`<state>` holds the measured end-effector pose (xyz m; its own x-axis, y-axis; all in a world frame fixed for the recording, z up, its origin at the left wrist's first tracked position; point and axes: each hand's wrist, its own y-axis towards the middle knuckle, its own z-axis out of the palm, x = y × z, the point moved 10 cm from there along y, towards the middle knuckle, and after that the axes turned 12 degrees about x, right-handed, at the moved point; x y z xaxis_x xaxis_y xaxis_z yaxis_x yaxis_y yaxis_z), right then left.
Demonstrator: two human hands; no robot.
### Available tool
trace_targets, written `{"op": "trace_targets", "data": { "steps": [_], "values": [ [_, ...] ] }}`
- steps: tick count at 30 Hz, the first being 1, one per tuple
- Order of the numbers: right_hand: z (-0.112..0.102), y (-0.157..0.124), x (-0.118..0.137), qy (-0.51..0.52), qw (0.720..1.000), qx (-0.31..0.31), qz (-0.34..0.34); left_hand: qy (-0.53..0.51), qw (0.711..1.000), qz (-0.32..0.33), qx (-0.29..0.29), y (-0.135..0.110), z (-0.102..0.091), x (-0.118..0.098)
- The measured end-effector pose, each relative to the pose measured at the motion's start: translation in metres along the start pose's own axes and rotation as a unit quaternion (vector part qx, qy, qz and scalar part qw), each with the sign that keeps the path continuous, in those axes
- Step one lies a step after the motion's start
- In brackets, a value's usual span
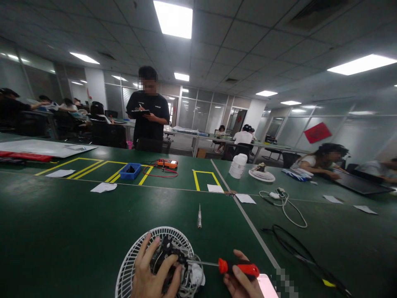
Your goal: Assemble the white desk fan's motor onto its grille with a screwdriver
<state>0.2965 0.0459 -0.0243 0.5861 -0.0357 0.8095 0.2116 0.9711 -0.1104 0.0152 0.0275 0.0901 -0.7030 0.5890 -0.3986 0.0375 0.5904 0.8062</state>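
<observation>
A white fan grille [125, 267] lies on the green table at the bottom of the head view, with a dark fan motor assembly [167, 248] and wires on top. My left hand [155, 269] rests on the motor, fingers spread and curled around it; its grip is partly hidden. In my right hand [240, 277] is a red and black screwdriver [238, 267], held level. Its shaft points left and its tip reaches the motor assembly, where the exact contact is hard to see. Farther off, a clear-handled screwdriver [199, 219] lies on the table.
Beyond are a blue bin [130, 171], an orange multimeter [167, 163], a white cylindrical part [238, 166] and another fan grille [262, 175]. A black cable [297, 248] and white cord [291, 207] lie right. A pink-screened phone [267, 285] is beside my right hand. A person [149, 111] stands opposite.
</observation>
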Motion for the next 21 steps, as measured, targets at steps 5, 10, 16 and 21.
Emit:
{"op": "trace_targets", "data": {
  "steps": [5,10,16,21],
  "values": [
    [0.006,-0.005,0.004,0.013,1.000,-0.009,-0.025,0.026,0.999,0.011,0.031,-0.001,0.004,0.000],
    [0.009,-0.006,0.001,0.020,1.000,-0.013,-0.020,0.055,0.996,0.028,0.063,0.000,0.008,0.000],
    [0.008,-0.007,0.004,-0.033,0.999,-0.030,-0.008,0.053,0.994,0.049,0.080,0.001,0.010,-0.004],
    [0.006,-0.007,0.009,-0.002,1.000,-0.007,-0.016,0.047,0.992,0.057,0.099,0.002,0.011,-0.005]
  ]
}}
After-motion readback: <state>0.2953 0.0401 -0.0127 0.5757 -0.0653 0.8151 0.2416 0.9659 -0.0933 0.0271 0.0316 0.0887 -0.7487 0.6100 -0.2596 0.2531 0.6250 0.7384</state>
